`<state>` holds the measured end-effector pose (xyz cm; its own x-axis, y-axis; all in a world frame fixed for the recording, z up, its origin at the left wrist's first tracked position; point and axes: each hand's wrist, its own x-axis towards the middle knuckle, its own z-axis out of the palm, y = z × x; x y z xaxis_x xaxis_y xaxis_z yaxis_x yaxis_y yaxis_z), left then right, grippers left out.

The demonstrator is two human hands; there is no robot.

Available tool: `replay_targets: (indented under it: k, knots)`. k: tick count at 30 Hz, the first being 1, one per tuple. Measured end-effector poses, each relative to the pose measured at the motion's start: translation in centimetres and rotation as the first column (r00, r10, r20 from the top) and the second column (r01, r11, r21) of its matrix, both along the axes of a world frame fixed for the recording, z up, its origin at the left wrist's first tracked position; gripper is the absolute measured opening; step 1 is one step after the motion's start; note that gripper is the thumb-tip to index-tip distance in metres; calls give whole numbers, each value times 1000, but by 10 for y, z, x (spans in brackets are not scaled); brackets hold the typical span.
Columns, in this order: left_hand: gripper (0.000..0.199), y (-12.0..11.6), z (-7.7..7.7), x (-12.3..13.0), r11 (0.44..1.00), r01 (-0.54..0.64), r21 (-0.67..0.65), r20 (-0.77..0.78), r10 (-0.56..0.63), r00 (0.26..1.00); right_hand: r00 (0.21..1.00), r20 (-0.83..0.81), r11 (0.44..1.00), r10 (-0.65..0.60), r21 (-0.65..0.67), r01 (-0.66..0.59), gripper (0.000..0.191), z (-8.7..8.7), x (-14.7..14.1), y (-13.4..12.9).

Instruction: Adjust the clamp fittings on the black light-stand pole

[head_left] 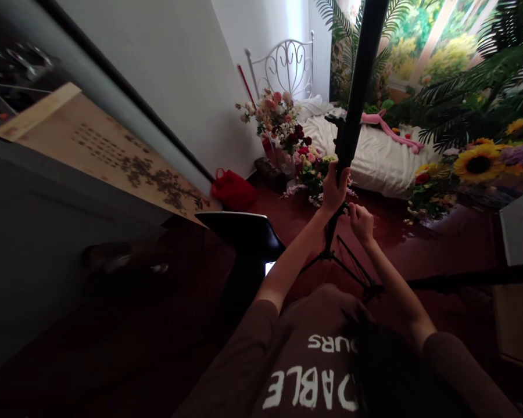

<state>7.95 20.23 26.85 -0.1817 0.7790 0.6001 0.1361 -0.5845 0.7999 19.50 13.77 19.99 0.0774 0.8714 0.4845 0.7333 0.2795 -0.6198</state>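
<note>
**Stand inside the grasp of the left hand**

The stand is upright with a tilt, directly before the person. The left fingers are clamped around it, and it passes through them, extending both above and below. The right hand is slightly lower, at the right side of the stand. Its fingers are curled near the stand; whether they are clamped on a small part there, I cannot tell. Below both hands the legs spread out over the red floor. Beyond the stand there is a bed, with flowers near its headboard.
</note>
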Motion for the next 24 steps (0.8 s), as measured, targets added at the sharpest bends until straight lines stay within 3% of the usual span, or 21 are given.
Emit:
replay_targets:
  k: [7, 13, 17, 20, 24]
  knots:
    - [35, -3, 1, 3, 1000, -12, -21, 45, 13, 999, 937, -330, 972, -116, -231, 39, 74, 12, -13, -1]
    - [37, -11, -10, -4, 998, -65, -24, -25, 64, 998, 788, -614, 919, -47, -336, -206, 75, 7, -5, -17]
    - [41, -25, -50, -14, 992, -102, -75, -74, 97, 993, 742, -655, 878, -139, -429, -214, 73, -21, 14, -54]
    - [47, -43, -97, -19, 980, -80, -180, -136, 56, 989, 720, -626, 850, -300, -518, -95, 71, -57, 37, -90]
    - [52, -72, -158, -16, 901, -119, -417, -255, 9, 967, 663, -537, 741, -521, -671, 39, 63, -107, 75, -142]
